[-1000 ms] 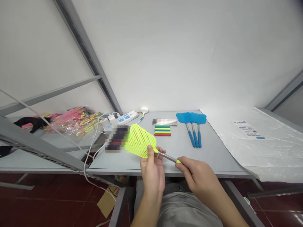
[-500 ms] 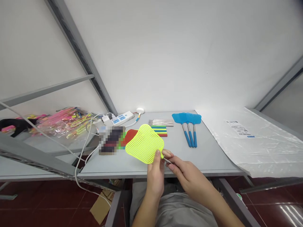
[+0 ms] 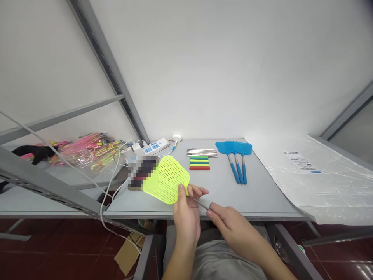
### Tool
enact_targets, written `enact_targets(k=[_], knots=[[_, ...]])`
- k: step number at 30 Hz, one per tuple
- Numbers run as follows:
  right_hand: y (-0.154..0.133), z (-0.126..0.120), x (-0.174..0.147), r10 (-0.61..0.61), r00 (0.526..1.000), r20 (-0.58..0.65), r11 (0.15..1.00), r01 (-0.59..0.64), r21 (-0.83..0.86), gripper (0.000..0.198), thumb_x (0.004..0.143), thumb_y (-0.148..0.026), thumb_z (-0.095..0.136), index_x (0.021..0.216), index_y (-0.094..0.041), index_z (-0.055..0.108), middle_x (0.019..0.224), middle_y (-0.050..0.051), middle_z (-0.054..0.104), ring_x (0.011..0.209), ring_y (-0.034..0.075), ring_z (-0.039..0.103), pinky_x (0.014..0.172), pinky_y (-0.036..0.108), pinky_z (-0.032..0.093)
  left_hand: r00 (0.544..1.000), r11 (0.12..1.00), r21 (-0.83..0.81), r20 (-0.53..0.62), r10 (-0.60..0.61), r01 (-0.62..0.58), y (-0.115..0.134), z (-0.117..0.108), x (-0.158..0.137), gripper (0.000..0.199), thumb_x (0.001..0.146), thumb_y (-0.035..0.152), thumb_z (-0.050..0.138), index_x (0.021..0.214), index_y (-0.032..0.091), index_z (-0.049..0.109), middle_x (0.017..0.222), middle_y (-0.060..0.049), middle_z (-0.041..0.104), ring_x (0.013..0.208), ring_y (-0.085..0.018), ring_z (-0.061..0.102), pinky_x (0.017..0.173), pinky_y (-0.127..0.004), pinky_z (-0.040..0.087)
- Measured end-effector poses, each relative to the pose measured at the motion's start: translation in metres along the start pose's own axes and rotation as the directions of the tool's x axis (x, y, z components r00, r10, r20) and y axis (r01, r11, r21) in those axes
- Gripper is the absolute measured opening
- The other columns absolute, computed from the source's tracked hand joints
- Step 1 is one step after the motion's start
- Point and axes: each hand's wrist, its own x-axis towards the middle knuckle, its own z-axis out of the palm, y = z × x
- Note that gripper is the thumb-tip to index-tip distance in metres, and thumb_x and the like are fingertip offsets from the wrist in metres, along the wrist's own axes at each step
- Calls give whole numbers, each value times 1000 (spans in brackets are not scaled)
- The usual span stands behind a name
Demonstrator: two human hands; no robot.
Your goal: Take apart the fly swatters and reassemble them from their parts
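Note:
A yellow perforated fly swatter head [image 3: 167, 179] is held over the front of the table. My left hand [image 3: 188, 208] grips its lower corner, thumb on top, other fingers partly behind. From that corner a thin metal rod [image 3: 199, 202] runs down to the right. My right hand [image 3: 227, 221] is closed around the rod's other end, hiding it. Behind my hands lie several metal rods [image 3: 202, 153] in a row. Coloured handle tubes [image 3: 199, 163] in green, blue, yellow and red lie just in front of them. Three blue fly swatters [image 3: 237, 163] lie fanned to the right.
A white power strip [image 3: 156, 146] with plugs and cables stands at the back left. Beside it lies a blurred-out item [image 3: 142, 173]. White plastic sheeting [image 3: 291, 186] covers the right side. Bags of coloured pieces [image 3: 93, 151] fill the left shelf. A metal post [image 3: 107, 70] rises there.
The swatter head has moved left and down, and my right hand is farther from my left. More of the metal rod shows between them. The camera view has shifted slightly.

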Motion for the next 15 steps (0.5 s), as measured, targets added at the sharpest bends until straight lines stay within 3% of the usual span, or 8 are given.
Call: enact_targets(k=[3,7,12,15], knots=[[12,-10,-10,29,999,16,997,-28,-75,37,100,-44,29,76,-23,48,59,-4,49,56,14,45,55,25,29,1000,1000,-30,3,-9,9,8,-3,6,34,92,44,53,69,18,50,70,0,56,68,-17,62,75,-32,49],[20,-29,-21,51,996,67,994,-44,-101,39,100,-44,30,75,-23,51,64,-2,58,60,15,52,57,25,32,1000,997,-74,-29,2,-4,8,-7,11,30,89,43,58,74,18,53,75,0,58,67,-15,60,74,-33,50],[8,-33,-12,73,995,-67,989,-81,-127,28,99,-45,36,97,-27,58,78,-1,67,72,18,60,62,26,33,1000,996,-88,-17,-14,12,-5,-3,9,30,91,44,55,77,18,54,79,-2,61,74,-16,61,75,-34,50],[3,-26,-1,50,994,-101,977,-69,-200,29,100,-41,35,88,-25,57,77,1,68,71,19,61,60,26,31,998,993,-94,10,-64,64,-11,0,5,31,91,46,54,77,18,52,76,-2,61,74,-17,61,76,-34,49]])
